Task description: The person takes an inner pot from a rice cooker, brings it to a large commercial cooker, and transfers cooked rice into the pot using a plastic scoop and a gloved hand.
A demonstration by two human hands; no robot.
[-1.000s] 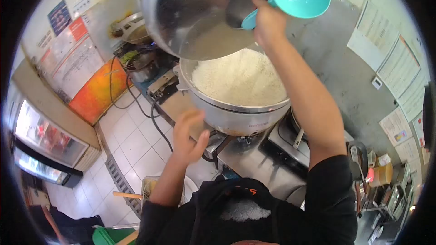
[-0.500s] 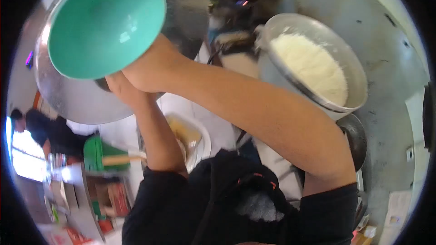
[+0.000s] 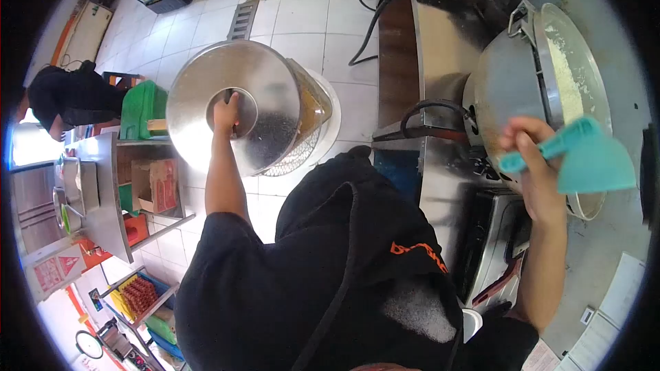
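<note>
My left hand [image 3: 225,115] is closed around the handle in the middle of a large round metal lid [image 3: 278,89]. The lid is over or beside a container on the floor, partly hidden, with a yellowish side [image 3: 315,106] and a white rim. On the right, my right hand [image 3: 540,175] grips the handle of a teal plastic scoop [image 3: 597,165]. The scoop is blurred, and its inside does not show. It is in front of the lower edge of a metal pot [image 3: 509,82], which contains white, powdery or grated stuff [image 3: 567,82].
A metal counter [image 3: 447,34] with black hoses runs along the right, with a stove-like appliance [image 3: 491,240] nearer me. Left are a shelf unit [image 3: 106,185], a cardboard box [image 3: 155,185] and a green bin [image 3: 144,110]. Another person [image 3: 72,99] in dark clothes bends at the far left.
The lid and my left hand have dropped away from the camera. My right hand has swung right with the scoop, from beside the lid to the pot. My view has turned.
</note>
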